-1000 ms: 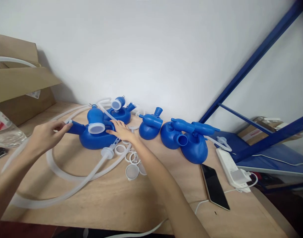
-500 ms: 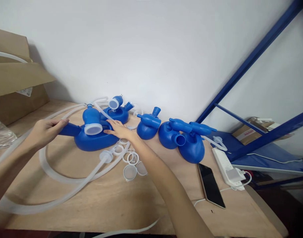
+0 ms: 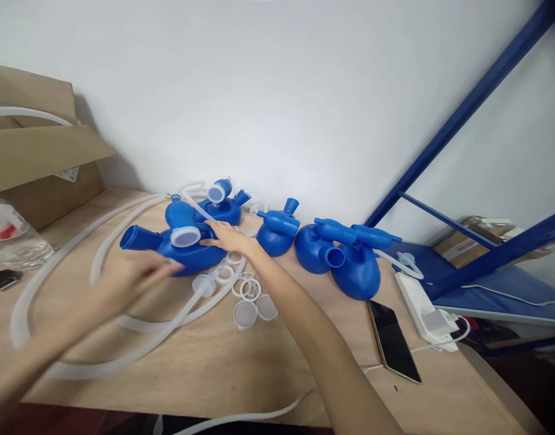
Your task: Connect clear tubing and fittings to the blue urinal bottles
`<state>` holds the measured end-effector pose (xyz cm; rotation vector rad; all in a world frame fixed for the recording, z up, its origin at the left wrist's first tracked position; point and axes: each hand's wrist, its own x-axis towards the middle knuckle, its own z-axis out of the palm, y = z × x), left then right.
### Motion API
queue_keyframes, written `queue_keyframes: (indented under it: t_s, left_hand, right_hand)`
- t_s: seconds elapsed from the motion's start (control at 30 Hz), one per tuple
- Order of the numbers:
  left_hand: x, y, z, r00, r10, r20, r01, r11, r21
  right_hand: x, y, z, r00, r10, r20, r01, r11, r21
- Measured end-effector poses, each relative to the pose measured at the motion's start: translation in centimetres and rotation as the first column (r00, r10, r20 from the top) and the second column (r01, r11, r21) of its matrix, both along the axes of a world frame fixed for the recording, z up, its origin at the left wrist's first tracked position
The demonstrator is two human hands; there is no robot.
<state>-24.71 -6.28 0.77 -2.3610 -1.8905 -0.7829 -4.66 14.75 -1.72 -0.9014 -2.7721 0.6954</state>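
Observation:
A blue plastic urinal bottle (image 3: 200, 257) lies on its side at left centre, its open spout (image 3: 139, 238) pointing left. On top of it rests a blue funnel-shaped piece (image 3: 178, 213) with a white cap (image 3: 185, 237). My right hand (image 3: 227, 235) grips the bottle near its handle, fingers partly over it. In front of the spout, my left hand (image 3: 136, 281) is smeared by motion and off the spout; whether it holds anything cannot be made out. A clear hose (image 3: 123, 362) with a round white connector (image 3: 204, 285) curls around the bottle's front.
White rings (image 3: 250, 290) and round caps (image 3: 245, 315) lie right of the hose. Several more blue bottles (image 3: 357, 272) stand along the wall. A phone (image 3: 394, 341) and power strip (image 3: 425, 311) are at right; a cardboard box (image 3: 55, 193) and water bottle (image 3: 21, 241) at left.
My left hand has let go of the bottle's spout and moved right and down in front of it. My right hand stays on the bottle. The view has shifted slightly left.

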Motion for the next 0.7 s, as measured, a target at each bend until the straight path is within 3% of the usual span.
queue_keyframes:
  t_s: [0.03,0.1,0.2,0.27,0.33,0.4,0.43,0.5,0.53,0.6,0.63,0.7]
  left_hand:
    - [3.0,0.6,-1.1,0.988,-0.130,-0.078,0.133,0.991,0.035]
    - [8.5,2.3,-3.4,0.931,-0.255,-0.262,0.274,0.961,0.039]
    - [13.8,4.8,-5.6,0.883,-0.249,-0.398,0.273,0.962,0.004]
    - [14.8,5.5,-5.5,0.886,-0.238,-0.397,0.261,0.965,0.004]
    - [14.0,5.3,-3.8,0.900,-0.278,-0.336,0.308,0.950,0.039]
    - [11.9,4.5,-0.8,0.916,-0.339,-0.214,0.371,0.919,0.131]
    - [10.5,4.2,1.1,0.938,-0.316,-0.140,0.340,0.918,0.205]
    - [7.5,4.2,4.9,0.996,-0.089,0.018,0.079,0.951,0.298]
    - [6.1,4.7,6.6,0.991,0.108,0.081,-0.127,0.951,0.281]
    - [3.3,6.3,8.7,0.889,0.441,0.125,-0.455,0.882,0.125]
    - [2.2,7.4,9.0,0.833,0.538,0.127,-0.542,0.840,0.001]
    - [0.6,9.5,8.6,0.798,0.572,0.191,-0.528,0.816,-0.235]
  right_hand:
    - [0.0,0.0,0.1,1.000,0.005,0.001,-0.005,1.000,0.016]
    - [-0.1,0.1,0.2,1.000,0.011,-0.008,-0.010,0.999,0.041]
    - [-0.2,-0.1,0.2,0.999,-0.008,-0.032,0.009,0.999,0.048]
    - [-0.1,-0.4,0.1,0.998,-0.033,-0.050,0.035,0.999,0.040]
    - [0.2,-0.8,0.1,0.997,-0.041,-0.068,0.044,0.998,0.041]
    - [0.6,-1.3,0.2,0.997,-0.020,-0.074,0.024,0.998,0.053]
    - [0.8,-1.6,0.3,0.997,-0.007,-0.073,0.012,0.998,0.061]
    - [1.2,-2.4,0.7,0.995,0.001,-0.096,0.007,0.996,0.087]
    - [1.4,-2.9,0.9,0.991,-0.006,-0.134,0.019,0.995,0.101]
    - [1.4,-4.1,1.5,0.964,-0.014,-0.266,0.051,0.990,0.135]
    - [1.4,-4.8,1.8,0.941,0.001,-0.338,0.055,0.986,0.156]
    - [1.0,-6.3,2.3,0.903,0.077,-0.422,0.019,0.976,0.218]
